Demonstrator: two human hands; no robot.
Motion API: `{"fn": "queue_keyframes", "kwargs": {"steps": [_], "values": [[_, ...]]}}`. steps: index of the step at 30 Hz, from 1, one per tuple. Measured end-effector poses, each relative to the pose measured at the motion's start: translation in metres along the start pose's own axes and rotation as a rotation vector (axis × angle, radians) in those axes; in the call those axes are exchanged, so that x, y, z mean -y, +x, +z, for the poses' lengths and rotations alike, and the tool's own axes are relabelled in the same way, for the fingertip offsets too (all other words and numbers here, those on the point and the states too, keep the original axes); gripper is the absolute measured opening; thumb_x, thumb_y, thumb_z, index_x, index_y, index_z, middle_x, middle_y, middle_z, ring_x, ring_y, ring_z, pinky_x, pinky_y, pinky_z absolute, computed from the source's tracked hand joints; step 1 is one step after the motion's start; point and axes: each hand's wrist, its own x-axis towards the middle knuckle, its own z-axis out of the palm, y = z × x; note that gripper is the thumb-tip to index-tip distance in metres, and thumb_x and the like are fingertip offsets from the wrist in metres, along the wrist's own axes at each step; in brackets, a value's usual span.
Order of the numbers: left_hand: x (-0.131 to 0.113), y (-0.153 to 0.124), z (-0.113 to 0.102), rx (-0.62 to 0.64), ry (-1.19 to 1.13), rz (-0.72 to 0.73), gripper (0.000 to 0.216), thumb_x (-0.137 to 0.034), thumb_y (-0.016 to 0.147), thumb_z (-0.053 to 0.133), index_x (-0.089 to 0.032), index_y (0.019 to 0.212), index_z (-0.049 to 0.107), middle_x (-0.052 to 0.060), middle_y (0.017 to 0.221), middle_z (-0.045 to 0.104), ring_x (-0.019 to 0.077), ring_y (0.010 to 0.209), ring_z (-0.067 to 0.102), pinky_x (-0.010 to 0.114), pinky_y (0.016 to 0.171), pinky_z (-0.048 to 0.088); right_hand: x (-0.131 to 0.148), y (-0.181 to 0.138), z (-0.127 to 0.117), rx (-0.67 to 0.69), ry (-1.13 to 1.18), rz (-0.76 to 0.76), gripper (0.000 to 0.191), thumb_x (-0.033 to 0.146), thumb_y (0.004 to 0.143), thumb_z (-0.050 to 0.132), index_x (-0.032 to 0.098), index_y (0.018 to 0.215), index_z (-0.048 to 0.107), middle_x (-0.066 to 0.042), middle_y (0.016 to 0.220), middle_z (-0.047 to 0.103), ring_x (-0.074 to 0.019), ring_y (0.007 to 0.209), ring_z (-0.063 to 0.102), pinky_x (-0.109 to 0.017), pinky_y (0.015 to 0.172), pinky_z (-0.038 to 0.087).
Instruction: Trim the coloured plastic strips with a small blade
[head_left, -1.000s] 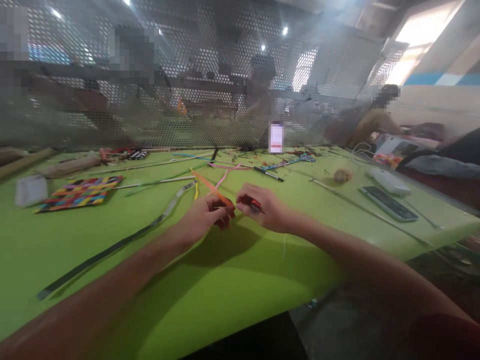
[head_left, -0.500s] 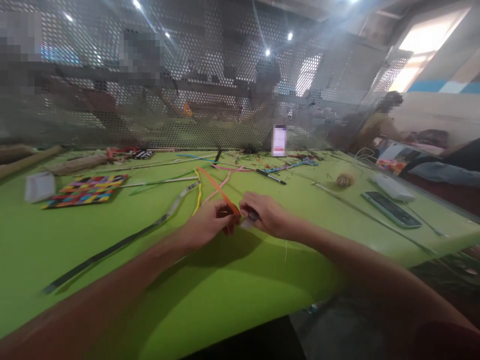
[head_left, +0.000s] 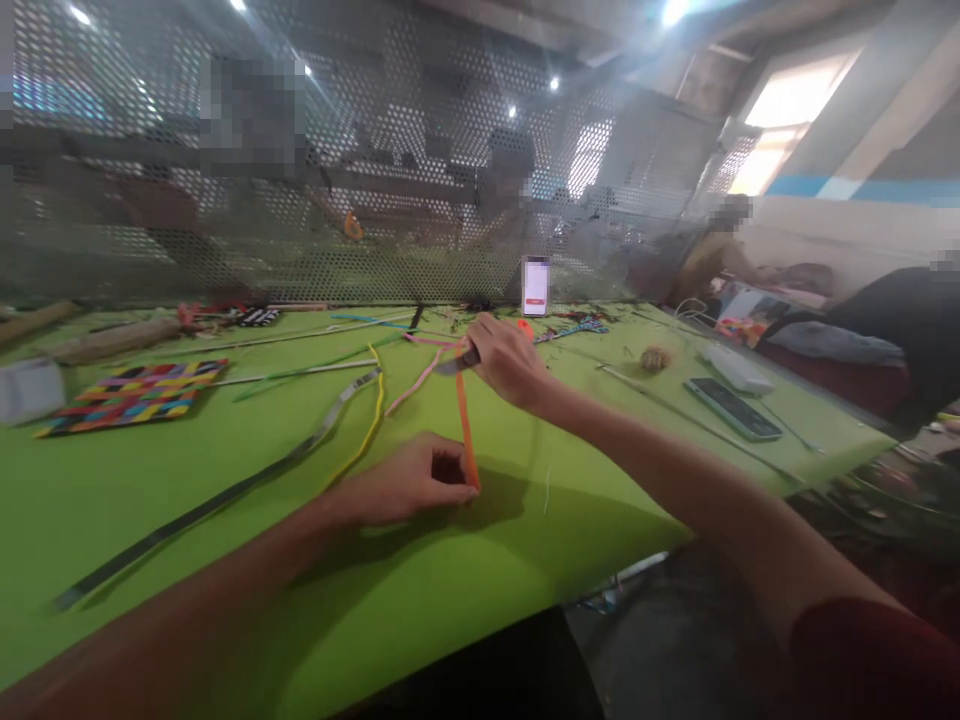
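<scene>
Left hand [head_left: 424, 480], thumb and fingertips closed in a pinch on the near end of an orange strip [head_left: 466, 420], which runs away over the green table [head_left: 420, 590]; at left, a dark strip [head_left: 225, 495]; beyond it, a yellow strip [head_left: 378, 405]; farther left, a multicoloured woven piece [head_left: 142, 397]; at right, a flat-lying phone [head_left: 731, 407]; right hand [head_left: 506, 360], fingers curled round a grey-bladed tool [head_left: 452, 366], at the strip's far part, contact between blade and strip unclear; behind, a perforated screen [head_left: 420, 230]

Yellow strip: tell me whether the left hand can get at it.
Probably yes: the yellow strip lies beside the left hand with nothing seen between, though that hand holds the orange strip.
</scene>
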Motion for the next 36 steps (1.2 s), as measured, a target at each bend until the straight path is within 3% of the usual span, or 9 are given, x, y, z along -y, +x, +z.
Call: {"fn": "queue_keyframes", "kwargs": {"steps": [6,14,19,23,27,30,36], "values": [[0.005,0.001,0.002,0.066,0.078,-0.016,0.005,-0.021,0.079,0.075,-0.016,0.078,0.075,-0.002,0.072,0.072,0.0125,0.064,0.060,0.025,0.064,0.042,-0.030,0.074,-0.012,0.179,-0.265,0.180,0.029,0.001,0.103,0.041,0.004,0.117,0.066,-0.022,0.117,0.063,-0.0272,0.101,0.059,-0.037,0.087,0.043],[0.004,0.001,-0.001,0.096,0.155,-0.054,0.012,-0.026,0.078,0.076,-0.014,0.079,0.074,0.000,0.074,0.072,0.0128,0.066,0.059,0.025,0.063,0.041,-0.092,0.131,-0.025,0.154,-0.455,0.249,0.043,-0.004,0.101,0.033,0.002,0.122,0.070,-0.022,0.120,0.065,-0.0288,0.109,0.062,-0.039,0.092,0.045],[0.001,0.000,-0.003,0.133,0.165,-0.043,0.007,-0.022,0.075,0.074,-0.016,0.077,0.073,-0.002,0.073,0.071,0.0125,0.067,0.061,0.025,0.065,0.043,-0.114,0.142,-0.044,0.189,-0.481,0.285,0.041,-0.003,0.106,0.029,-0.006,0.121,0.067,-0.026,0.124,0.065,-0.0255,0.114,0.061,-0.038,0.097,0.040],[0.003,-0.002,-0.005,0.204,0.169,-0.044,0.007,-0.022,0.076,0.075,-0.015,0.078,0.075,-0.003,0.070,0.070,0.0113,0.064,0.059,0.024,0.063,0.043,-0.129,0.147,-0.067,0.203,-0.527,0.316,0.031,-0.004,0.107,0.037,-0.010,0.115,0.067,-0.029,0.125,0.066,-0.0243,0.125,0.060,-0.038,0.103,0.038],[0.005,-0.004,-0.006,0.262,0.170,-0.082,0.009,-0.023,0.075,0.077,-0.015,0.075,0.074,-0.004,0.065,0.065,0.0102,0.059,0.054,0.023,0.058,0.040,-0.149,0.152,-0.093,0.218,-0.626,0.390,0.023,0.013,0.108,0.056,0.000,0.123,0.067,-0.020,0.129,0.067,-0.0206,0.123,0.064,-0.040,0.110,0.046],[0.005,-0.005,-0.006,0.279,0.168,-0.094,0.009,-0.023,0.073,0.077,-0.016,0.073,0.073,-0.003,0.066,0.066,0.0104,0.060,0.055,0.023,0.059,0.042,-0.164,0.153,-0.109,0.231,-0.696,0.431,0.035,0.030,0.105,0.067,0.009,0.133,0.065,-0.015,0.136,0.064,-0.0203,0.120,0.066,-0.043,0.109,0.054],[0.005,-0.007,-0.008,0.299,0.153,-0.133,0.009,-0.023,0.070,0.077,-0.016,0.071,0.072,-0.004,0.063,0.064,0.0102,0.058,0.055,0.022,0.058,0.041,-0.192,0.141,-0.124,0.276,-0.796,0.467,0.038,0.035,0.104,0.068,0.010,0.133,0.065,-0.015,0.135,0.064,-0.0230,0.122,0.066,-0.044,0.107,0.056]]}}
